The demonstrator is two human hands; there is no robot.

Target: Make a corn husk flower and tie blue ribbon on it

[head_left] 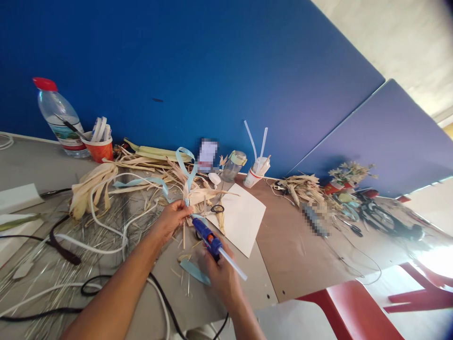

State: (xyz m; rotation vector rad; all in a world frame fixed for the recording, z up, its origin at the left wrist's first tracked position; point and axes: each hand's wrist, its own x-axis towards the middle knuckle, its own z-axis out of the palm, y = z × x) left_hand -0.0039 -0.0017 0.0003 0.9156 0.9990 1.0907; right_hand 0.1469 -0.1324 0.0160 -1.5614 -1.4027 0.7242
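My left hand (172,218) pinches a small bundle of dried corn husk (198,194) wrapped with a light blue ribbon (186,163) that loops upward. My right hand (221,274) grips a blue hot glue gun (208,235); its nozzle points at the tied spot just beside my left fingertips. A clear glue stick (232,264) sticks out of the gun's back. A piece of blue ribbon (195,272) lies on the table under my right hand.
Husk strips (92,186), cords and black scissors (217,208) litter the table beside a white sheet (240,218). A water bottle (60,118), an orange cup (99,147), a glass jar (234,166) and a cup of glue sticks (255,175) line the blue wall. A red chair (354,311) stands at right.
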